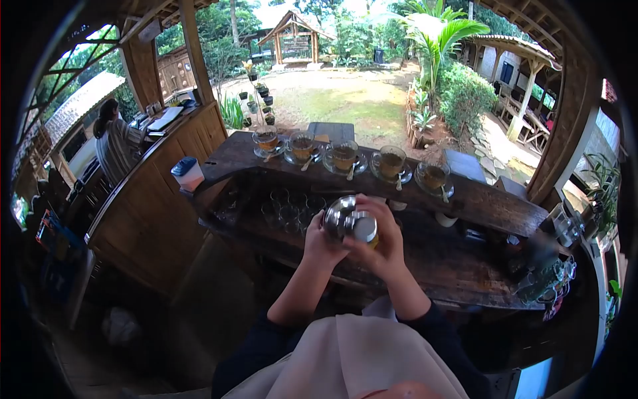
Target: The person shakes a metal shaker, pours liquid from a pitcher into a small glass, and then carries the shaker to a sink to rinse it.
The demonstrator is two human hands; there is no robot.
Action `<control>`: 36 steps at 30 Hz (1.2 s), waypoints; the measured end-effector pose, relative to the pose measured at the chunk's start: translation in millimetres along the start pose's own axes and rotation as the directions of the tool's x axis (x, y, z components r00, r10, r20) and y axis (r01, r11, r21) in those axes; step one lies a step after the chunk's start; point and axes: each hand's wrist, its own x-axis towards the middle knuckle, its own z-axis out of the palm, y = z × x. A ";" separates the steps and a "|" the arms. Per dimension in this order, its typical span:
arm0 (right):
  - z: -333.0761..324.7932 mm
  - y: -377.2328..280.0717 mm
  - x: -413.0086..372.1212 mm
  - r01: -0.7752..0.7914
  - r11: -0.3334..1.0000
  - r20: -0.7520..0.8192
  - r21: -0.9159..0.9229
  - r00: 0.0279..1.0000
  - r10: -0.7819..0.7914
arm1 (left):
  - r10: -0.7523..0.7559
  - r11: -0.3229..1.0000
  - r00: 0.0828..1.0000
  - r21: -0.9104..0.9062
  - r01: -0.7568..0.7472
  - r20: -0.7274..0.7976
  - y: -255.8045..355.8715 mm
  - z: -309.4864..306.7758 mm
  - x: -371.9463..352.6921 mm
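Note:
My left hand (321, 241) is wrapped round a shiny, rounded metal vessel (337, 211), held above the lower counter. Close against it, my right hand (384, 243) grips a small container with a round silver top (365, 228); a little yellow shows at its side. My fingers hide much of both, and I cannot tell whether the two metal parts are joined. Just beyond my hands, several glass cups stand in a row on saucers, among them a middle cup (343, 154) and a right-hand cup (434, 176). They hold amber liquid, and spoons rest on the saucers.
The raised dark wooden ledge (229, 149) carries the cups. Below it, several clear glasses (287, 211) stand to the left. A white tub with a blue lid (188, 173) sits at the ledge's left end. Another person (116, 143) stands by the wooden counter (156, 219) at left.

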 end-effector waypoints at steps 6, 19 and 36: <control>-13.4 -56.9 -5.8 0.679 0.721 0.213 -0.138 0.732 -0.648 | -0.204 0.895 0.735 0.427 -0.128 0.647 13.4 1.7 -18.6; -5.5 -54.2 -4.6 0.579 0.808 0.247 -0.111 0.803 -0.542 | -0.317 0.948 0.924 0.092 0.304 0.216 14.4 43.3 -42.9; 8.8 -58.9 2.6 0.571 0.821 0.234 -0.012 0.799 -0.553 | 0.005 0.959 0.937 0.264 -0.104 0.349 37.3 4.7 -52.4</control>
